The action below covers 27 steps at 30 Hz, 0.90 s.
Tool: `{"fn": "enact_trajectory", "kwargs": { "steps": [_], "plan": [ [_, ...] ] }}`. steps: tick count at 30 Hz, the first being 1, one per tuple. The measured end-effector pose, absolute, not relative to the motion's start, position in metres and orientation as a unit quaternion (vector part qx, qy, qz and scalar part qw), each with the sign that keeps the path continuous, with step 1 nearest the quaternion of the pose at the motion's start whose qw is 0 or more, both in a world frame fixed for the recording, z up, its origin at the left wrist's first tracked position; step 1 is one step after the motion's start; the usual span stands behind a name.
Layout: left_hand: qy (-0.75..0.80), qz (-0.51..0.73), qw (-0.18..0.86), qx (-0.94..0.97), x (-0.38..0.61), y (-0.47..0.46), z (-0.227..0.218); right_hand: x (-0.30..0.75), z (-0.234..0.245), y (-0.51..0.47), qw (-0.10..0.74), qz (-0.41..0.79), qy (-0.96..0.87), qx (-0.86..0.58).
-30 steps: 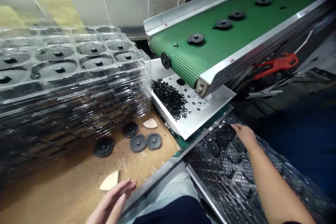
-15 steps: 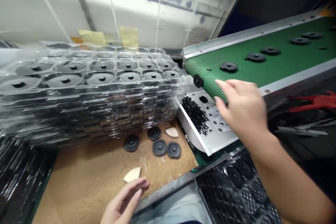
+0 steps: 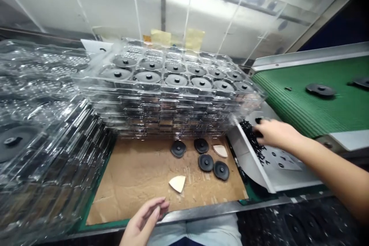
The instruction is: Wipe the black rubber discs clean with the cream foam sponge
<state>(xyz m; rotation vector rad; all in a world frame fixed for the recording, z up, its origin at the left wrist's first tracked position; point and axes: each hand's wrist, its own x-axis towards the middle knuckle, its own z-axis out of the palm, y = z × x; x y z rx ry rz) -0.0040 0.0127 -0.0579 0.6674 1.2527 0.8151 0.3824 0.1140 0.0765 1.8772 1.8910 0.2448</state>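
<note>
**Right hand drops from the belt end into the white tray**

We see the largest shift in the view itself: it has swung left, so the stack of clear trays (image 3: 173, 96) now fills the middle and the green belt (image 3: 311, 111) sits at the right edge. The cardboard sheet (image 3: 135, 177) lies in front of the stack as before, with the same four loose discs (image 3: 206, 162) and a cream wedge (image 3: 178, 183) on it.

Our right hand (image 3: 273, 132) has moved most. A second ago it lay low on the dark tray by our lap, and half a second ago it was raised at the belt's end. Now it has come down into the white tray (image 3: 261, 171) beneath that end. Our left hand (image 3: 144, 221) has barely moved. It rests at the near table edge with its fingers loosely curled and holding nothing, just short of the wedge.

The right hand's fingers (image 3: 261, 132) point left and reach the upper part of the pile of small black pieces (image 3: 255, 148). A black disc (image 3: 258, 120) lies just above the fingertips, close to them. We cannot tell whether they touch it. The fingertips are blurred against the dark pieces, so we also cannot tell whether they pinch anything.
</note>
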Motion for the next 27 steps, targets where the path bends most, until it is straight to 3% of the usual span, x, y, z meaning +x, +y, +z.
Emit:
{"fn": "enact_trajectory", "kwargs": {
  "steps": [3,7,12,17,20,27],
  "plan": [
    [0.532,0.367,0.699,0.305,0.002,0.024,-0.052,0.349,0.071,0.060,0.218,-0.014,0.749,0.625],
    [0.407,0.338,0.791,0.308,0.020,0.024,-0.049,0.285,0.053,0.011,-0.028,-0.108,0.866,0.488],
    [0.190,0.281,0.907,0.250,0.039,0.007,-0.071,0.207,0.004,-0.009,-0.228,-0.253,0.771,0.538],
    [0.239,0.318,0.899,0.184,0.027,0.002,-0.069,0.166,-0.034,-0.011,-0.376,-0.255,0.740,0.495],
    [0.291,0.335,0.886,0.137,0.015,0.005,-0.051,0.153,-0.039,0.000,-0.409,-0.212,0.760,0.458],
    [0.309,0.400,0.861,0.056,-0.004,0.010,-0.034,0.152,-0.017,0.011,-0.381,-0.164,0.805,0.423]
  ]
}}
